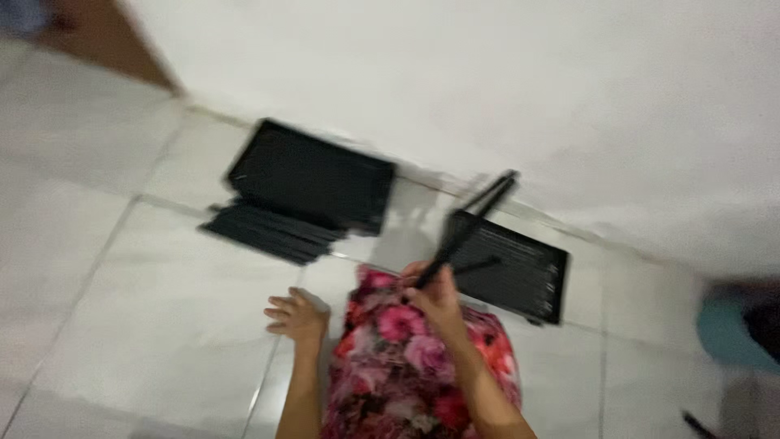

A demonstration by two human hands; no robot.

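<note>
Now our right hand (435, 294) pinches a black flat panel (475, 221); our left hand (296, 315), fingers spread, rests on the white tiled floor (162, 325) beside the black stack (305, 191).

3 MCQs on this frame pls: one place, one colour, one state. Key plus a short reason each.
1. Where does the stack of black panels lie?
A. on the tiled floor by the wall
B. on a table
C. on the person's lap

2. What colour is the floral cloth between the arms?
A. plain blue
B. red and pink
C. green

3. What is the right hand doing?
A. lying flat and empty
B. gripping a thin black piece
C. out of view

Key:
1 A: the stack rests on the white tiles, close to the white wall.
2 B: red and pink blossoms cover the cloth.
3 B: its fingers close round the black piece, raised above the black tray; the left hand rests open on the floor.
</note>
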